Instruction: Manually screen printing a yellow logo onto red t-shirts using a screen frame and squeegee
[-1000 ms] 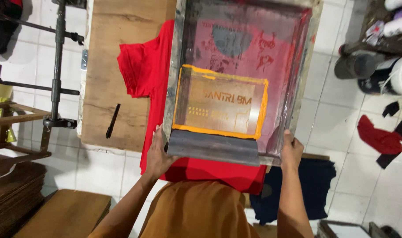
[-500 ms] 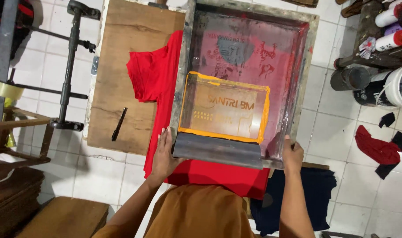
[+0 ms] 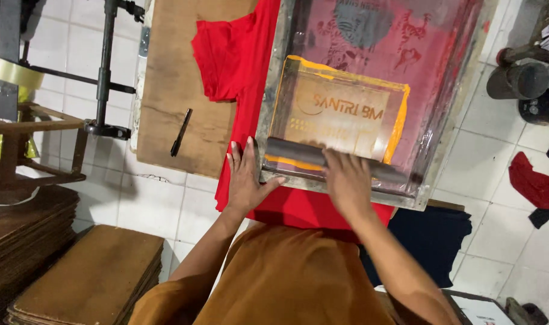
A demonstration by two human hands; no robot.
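Observation:
A framed printing screen (image 3: 449,129) lies flat over a red shirt (image 3: 238,66) on a wooden board (image 3: 172,90). An orange-taped stencil patch (image 3: 341,111) sits in the mesh. A long grey squeegee (image 3: 295,151) lies across the near end of the screen. My right hand (image 3: 348,180) grips the squeegee's middle from above. My left hand (image 3: 246,178) rests flat, fingers spread, on the red shirt against the frame's near left corner.
A black pen (image 3: 181,132) lies on the board's left part. Stacked brown boards (image 3: 76,283) sit at the lower left, a metal stand (image 3: 106,66) at left. Dark blue cloth (image 3: 431,235) and red cloth (image 3: 536,183) lie on the tiled floor at right.
My right hand left the frame's near right corner and took hold of the squeegee's middle. My left hand stayed at the frame's left corner. The camera came closer.

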